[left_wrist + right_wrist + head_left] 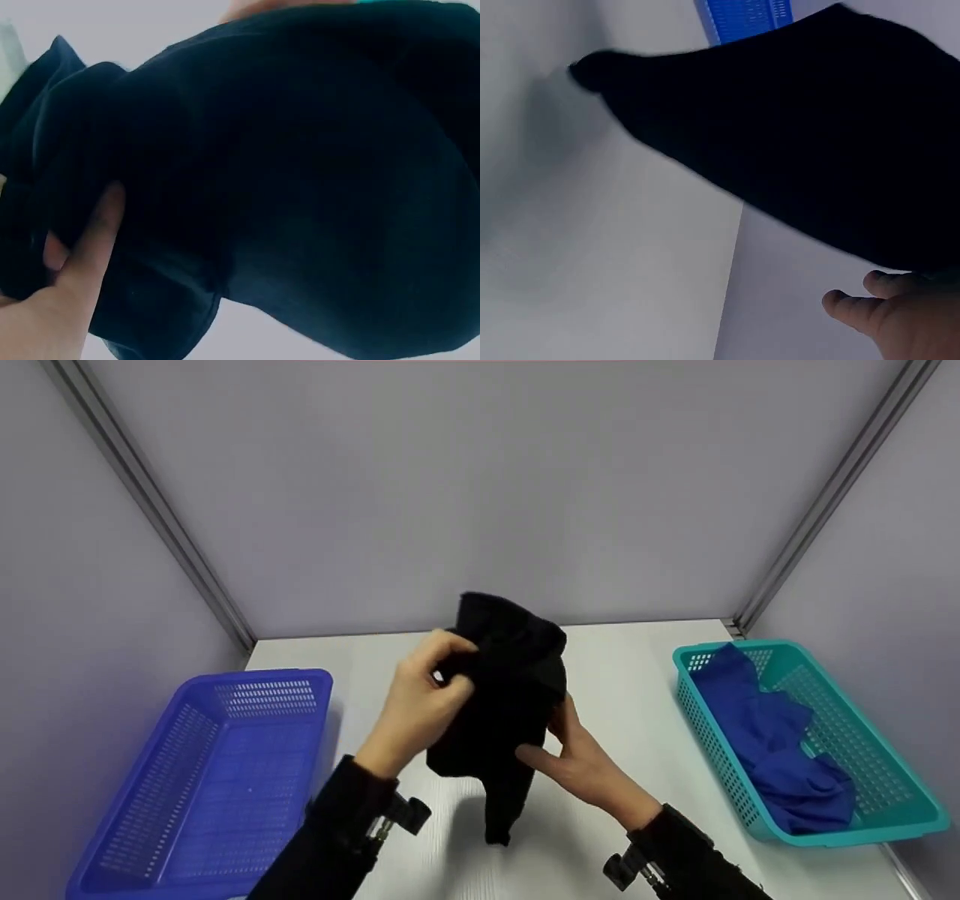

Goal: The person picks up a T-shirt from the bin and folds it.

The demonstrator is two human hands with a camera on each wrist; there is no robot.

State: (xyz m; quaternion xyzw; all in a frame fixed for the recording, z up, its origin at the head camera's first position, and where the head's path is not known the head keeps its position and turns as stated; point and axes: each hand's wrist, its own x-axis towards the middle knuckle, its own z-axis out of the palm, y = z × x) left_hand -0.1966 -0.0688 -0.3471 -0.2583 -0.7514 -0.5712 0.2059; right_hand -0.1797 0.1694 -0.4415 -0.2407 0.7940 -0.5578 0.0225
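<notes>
A black garment point(506, 690) hangs bunched in the air above the white table point(622, 682), between both hands. My left hand point(424, 701) grips its upper left part with curled fingers; in the left wrist view the thumb point(86, 247) presses into the dark cloth point(285, 187). My right hand point(577, 754) holds the garment's lower right side, thumb in front and fingers behind the fabric. In the right wrist view the black cloth point(817, 142) fills the upper part and only a few fingertips point(859, 304) show beneath it.
A blue basket point(210, 780) stands at the left of the table with nothing visible inside. A teal basket point(885, 780) at the right holds crumpled blue cloth point(772, 742). Grey walls enclose the table on three sides.
</notes>
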